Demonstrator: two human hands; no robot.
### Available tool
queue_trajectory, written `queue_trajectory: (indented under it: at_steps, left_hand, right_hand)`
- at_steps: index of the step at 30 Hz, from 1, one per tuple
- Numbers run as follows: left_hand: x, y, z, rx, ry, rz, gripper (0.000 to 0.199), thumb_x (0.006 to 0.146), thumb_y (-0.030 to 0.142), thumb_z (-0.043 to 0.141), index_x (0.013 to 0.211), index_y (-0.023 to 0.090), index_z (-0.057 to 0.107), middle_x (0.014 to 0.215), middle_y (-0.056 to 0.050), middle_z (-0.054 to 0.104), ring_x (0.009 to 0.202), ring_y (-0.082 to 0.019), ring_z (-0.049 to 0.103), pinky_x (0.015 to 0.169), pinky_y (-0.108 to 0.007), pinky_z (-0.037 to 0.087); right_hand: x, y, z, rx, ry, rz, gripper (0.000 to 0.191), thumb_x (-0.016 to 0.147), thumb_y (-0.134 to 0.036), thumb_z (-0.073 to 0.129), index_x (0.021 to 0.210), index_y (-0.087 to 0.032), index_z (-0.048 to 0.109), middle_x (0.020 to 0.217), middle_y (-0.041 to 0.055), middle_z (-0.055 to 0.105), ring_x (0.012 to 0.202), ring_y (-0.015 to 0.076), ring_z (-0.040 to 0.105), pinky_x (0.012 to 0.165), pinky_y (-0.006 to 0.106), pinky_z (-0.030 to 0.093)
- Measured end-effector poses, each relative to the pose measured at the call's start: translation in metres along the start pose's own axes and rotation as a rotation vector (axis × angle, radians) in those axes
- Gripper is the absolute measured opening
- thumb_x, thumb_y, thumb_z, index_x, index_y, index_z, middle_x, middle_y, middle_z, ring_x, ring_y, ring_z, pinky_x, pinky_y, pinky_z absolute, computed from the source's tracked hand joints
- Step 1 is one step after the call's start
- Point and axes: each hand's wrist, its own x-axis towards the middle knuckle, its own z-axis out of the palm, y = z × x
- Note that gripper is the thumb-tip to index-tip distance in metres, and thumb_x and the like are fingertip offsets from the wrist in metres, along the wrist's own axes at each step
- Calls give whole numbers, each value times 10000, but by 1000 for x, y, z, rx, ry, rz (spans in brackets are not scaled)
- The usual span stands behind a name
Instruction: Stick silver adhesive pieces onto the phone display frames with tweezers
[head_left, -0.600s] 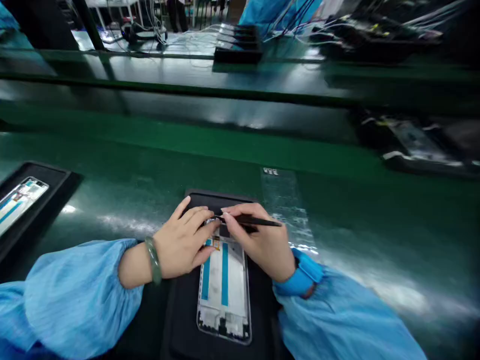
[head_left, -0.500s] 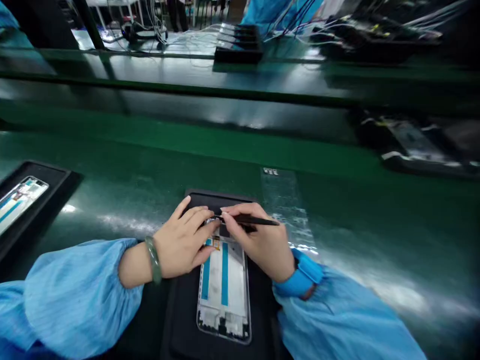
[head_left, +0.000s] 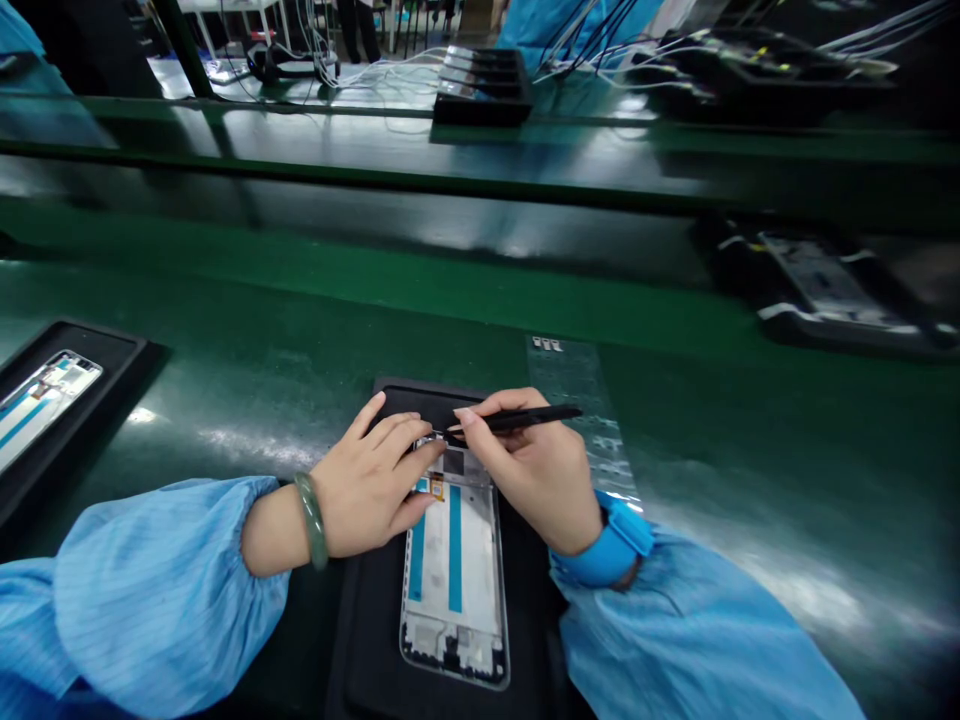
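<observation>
Fine work at the far end of the phone frame looks to be the step in hand; the frame lies on a black tray on the counter. The right hand has its fingers pinched around a slim black tool — tweezers, I'd guess — its tip near that end. The left hand lies over the frame's left edge, fingers spread and grasping nothing I can see. The next move, I'd judge, calls for a steady tip and a frame that doesn't slide. I count two blue strips on this frame, one clear sheet beyond the right hand, and — off left — a second frame on a second tray.
</observation>
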Motion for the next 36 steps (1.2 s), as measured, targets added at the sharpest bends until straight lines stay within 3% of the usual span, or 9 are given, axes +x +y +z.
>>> queue_trajectory:
  at_steps: [7,20,29,36]
  left_hand:
    - [0,0,1,-5,-4,2,427,892,319,475,1265,113,454,1249,-121,467,1239,-262,366,1120,-523,118]
    - [0,0,1,3,0,5,430,891,333,477,1257,108,457,1253,-121,461,1228,-263,375,1119,-522,123]
    - [1,0,1,6,-1,3,441,887,331,492,1269,115,448,1251,-118,465,1235,-266,374,1117,-523,132]
    - [1,0,0,8,-3,0,429,889,337,496,1252,112,459,1248,-125,469,1235,-261,373,1118,-519,135]
  right_hand:
    - [3,-4,-2,-132,-28,-184,93,808,-152,596,812,-207,521,743,-18,630,548,94,635,497,170,506]
    - [7,-5,-5,-114,-126,-177,93,822,-161,575,822,-216,501,721,-26,603,576,98,635,523,182,512]
    - [12,-8,-7,-118,-156,-102,53,815,-202,555,795,-212,506,677,-17,614,521,111,612,451,193,475]
    - [12,-10,-7,-159,-216,-108,42,818,-201,533,797,-221,503,675,-17,613,557,126,629,511,219,499]
